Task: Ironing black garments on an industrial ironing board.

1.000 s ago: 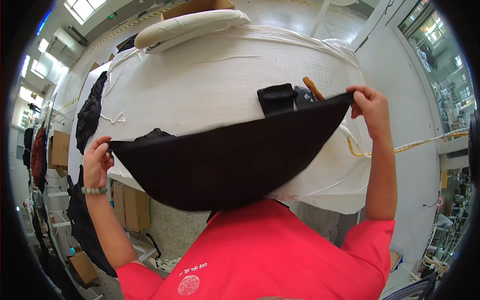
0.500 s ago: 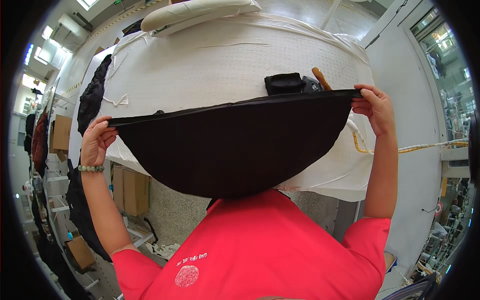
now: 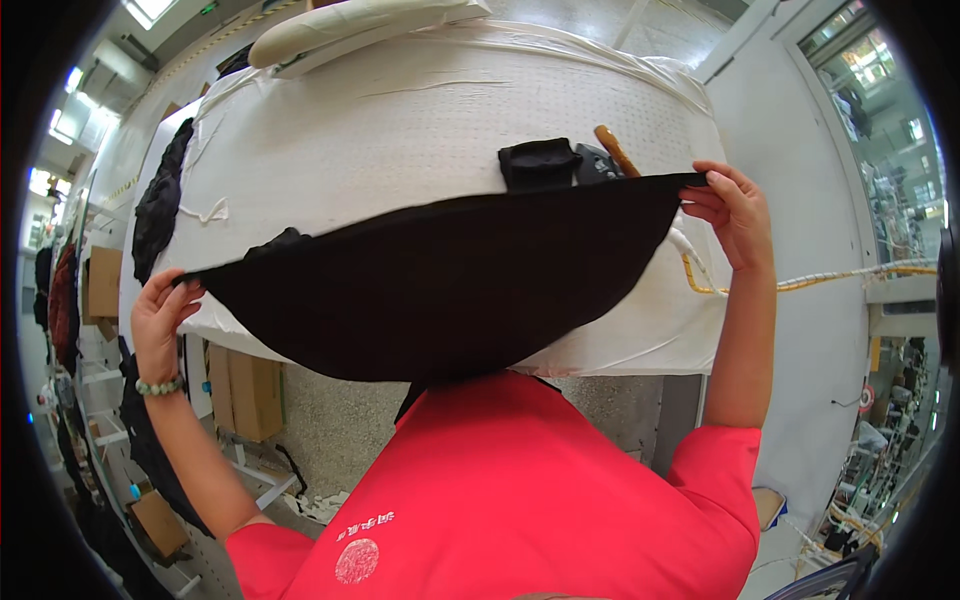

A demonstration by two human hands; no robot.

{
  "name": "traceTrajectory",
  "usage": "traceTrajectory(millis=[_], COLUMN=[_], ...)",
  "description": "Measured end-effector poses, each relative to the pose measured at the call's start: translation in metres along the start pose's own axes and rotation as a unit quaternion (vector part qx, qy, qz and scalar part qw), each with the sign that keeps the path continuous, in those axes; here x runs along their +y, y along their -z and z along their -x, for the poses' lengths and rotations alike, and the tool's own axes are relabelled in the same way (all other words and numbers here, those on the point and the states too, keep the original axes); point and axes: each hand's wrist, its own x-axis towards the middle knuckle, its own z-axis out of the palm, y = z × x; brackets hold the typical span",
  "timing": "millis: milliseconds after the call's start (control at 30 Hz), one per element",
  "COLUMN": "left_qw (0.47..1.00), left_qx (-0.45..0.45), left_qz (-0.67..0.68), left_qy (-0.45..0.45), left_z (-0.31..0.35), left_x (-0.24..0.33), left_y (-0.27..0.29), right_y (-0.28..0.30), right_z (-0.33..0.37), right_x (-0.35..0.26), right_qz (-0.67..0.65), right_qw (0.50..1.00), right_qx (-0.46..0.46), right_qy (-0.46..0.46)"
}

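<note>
A piece of black fabric (image 3: 440,280) is stretched between my hands in front of my chest, its upper edge drawn taut and its lower edge hanging in a curve. My left hand (image 3: 160,312), with a beaded bracelet at the wrist, pinches the left upper corner. Higher up, my right hand (image 3: 733,212) pinches the right upper corner. Behind the fabric stands an iron (image 3: 598,165) with a brown handle, partly hidden. Touching the iron's left side is a black padded block (image 3: 540,163). A dark bit of cloth (image 3: 280,242) peeks above the fabric's edge toward the left.
The padded white table (image 3: 380,130) lies beyond the fabric. A sleeve-shaped pressing board (image 3: 340,35) sits at its far left. Bunched black cloth (image 3: 163,200) hangs over the left edge. A hose with yellow cord (image 3: 830,278) runs rightward. Cardboard boxes (image 3: 245,392) stand below.
My left hand has dropped lower and farther left, so the fabric's upper edge slants more. The whole view has shifted slightly. Both corners are still held.
</note>
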Motion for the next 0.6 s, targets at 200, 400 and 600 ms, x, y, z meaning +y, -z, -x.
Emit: traceTrajectory(millis=[200, 400, 600], left_qw=[0.999, 0.998, 0.996], left_qx=[0.004, 0.033, -0.015], left_qz=[-0.031, -0.017, -0.017], left_qy=[-0.042, -0.056, -0.083], left_z=[-0.007, -0.035, -0.07], left_x=[-0.005, 0.002, -0.004], left_y=[0.011, 0.029, 0.045], right_y=[-0.008, -0.025, -0.05], right_z=[0.011, 0.025, 0.041], right_x=[-0.01, -0.015, -0.029], right_qz=[0.0, 0.022, 0.049], right_qw=[0.999, 0.998, 0.995], right_qx=[-0.027, -0.001, 0.044], right_qy=[0.033, 0.053, 0.073])
